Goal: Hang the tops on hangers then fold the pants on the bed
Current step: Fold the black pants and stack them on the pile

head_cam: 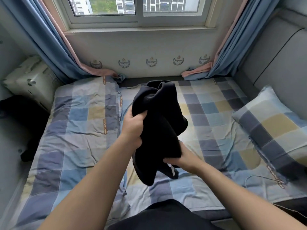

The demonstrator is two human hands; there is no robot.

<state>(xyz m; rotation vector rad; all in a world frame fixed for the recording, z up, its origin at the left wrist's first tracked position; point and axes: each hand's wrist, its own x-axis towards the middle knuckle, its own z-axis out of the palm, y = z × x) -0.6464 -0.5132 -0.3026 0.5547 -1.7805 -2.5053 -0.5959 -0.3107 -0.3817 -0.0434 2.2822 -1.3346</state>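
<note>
Head view: I have the black garment (159, 117) bunched up over the middle of the bed (74, 130). My left hand (134, 125) is clenched round a thick fold at its side, and my right hand (181, 158) is curled under its lower edge, just above a small white tag or cord end. Both grips are full of cloth, neither hand spread. The trouble is that the garment is so wadded I cannot tell whether it is a top or pants, or which edge I hold. If I shake it out from the wrong edges it may come out twisted or inside out, and any fold or hanging would start crooked. My left fist holds a lump rather than a seam, so layers could slide out of it and the far end drop in a heap. No hanger is in view, so a top would have nowhere to go at once. A thin cable (259, 177) lies on the cover near the pillow (269, 123); laying cloth out to that side could catch or drag it.
</note>
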